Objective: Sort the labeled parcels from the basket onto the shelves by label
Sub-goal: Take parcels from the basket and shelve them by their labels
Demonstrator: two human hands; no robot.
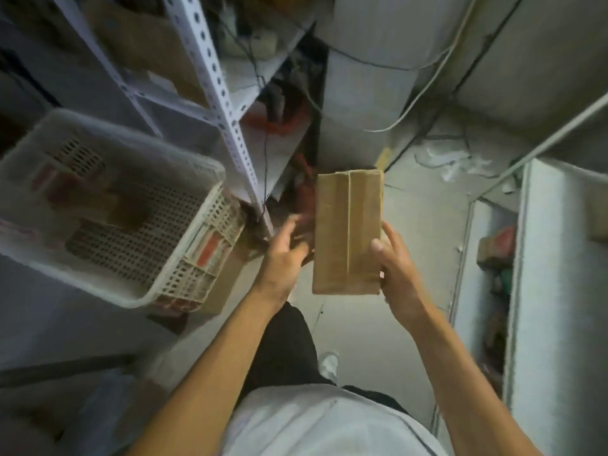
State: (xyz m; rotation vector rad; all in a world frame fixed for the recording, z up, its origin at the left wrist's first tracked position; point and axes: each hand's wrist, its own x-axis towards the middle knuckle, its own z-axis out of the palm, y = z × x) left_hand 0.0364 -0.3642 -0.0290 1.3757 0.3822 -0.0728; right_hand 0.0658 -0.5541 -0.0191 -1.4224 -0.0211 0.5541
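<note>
**Me:** Brown cardboard, that's what I've got: a flat, oblong parcel (347, 232) with a taped seam down its middle, held out in front of me above the grey concrete floor (424, 232). My right hand (396, 274) grips its right edge, thumb on the top face and fingers curled underneath.

**Helper:** And your other hand?

**Me:** My left hand (284, 258) is at the parcel's left edge, fingers loosely spread. It's blurred, so I can't tell whether it touches the cardboard or hangs just beside it. I'd say it holds nothing.

**Helper:** Can you read the label?

**Me:** No label shows on the face turned up to me. It may be underneath, so I judge I'll have to turn the parcel over before picking a shelf.

**Helper:** Where's the rest?

**Me:** To my left, the white perforated plastic basket (184, 268) sits tilted, with more brown parcels bearing red labels (210, 251) inside. Past it stands the white slotted metal shelving (210, 77), cluttered with boxes and tangled cables. More white shelves (559, 258) stand on my right.

**Helper:** What might go wrong?

**Me:** One hand pinching one edge is a weak hold; flipping the parcel could let it slip and fall to the floor. Shelving it unread would put it in the wrong place. The cables could also snag it as I reach in.
</note>
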